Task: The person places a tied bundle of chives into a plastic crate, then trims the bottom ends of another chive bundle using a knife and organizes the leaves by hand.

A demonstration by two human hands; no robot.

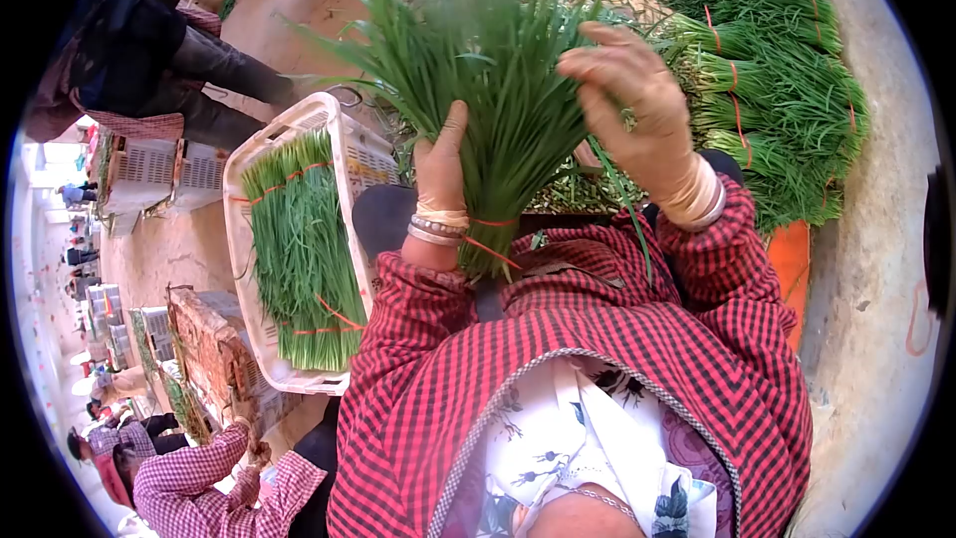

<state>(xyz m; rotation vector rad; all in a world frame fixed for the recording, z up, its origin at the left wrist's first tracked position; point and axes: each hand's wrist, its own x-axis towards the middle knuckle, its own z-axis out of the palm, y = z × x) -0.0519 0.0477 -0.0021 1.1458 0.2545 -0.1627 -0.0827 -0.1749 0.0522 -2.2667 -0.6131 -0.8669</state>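
Observation:
A thick bunch of garlic chives stands upright in front of my body, its leaves fanning out at the top. A red band wraps it near the lower end. My left hand, gloved, is closed around the left side of the bunch, thumb pointing up. My right hand, also gloved, is raised at the right edge of the leaves with its fingers apart and slightly bent. A few loose leaves hang below that hand. The leaf tips at the top are blurred.
To the left, a white plastic crate holds banded chives. More banded bunches are stacked at the right. Loose trimmings lie behind the held bunch. One person stands at upper left; another person is at lower left.

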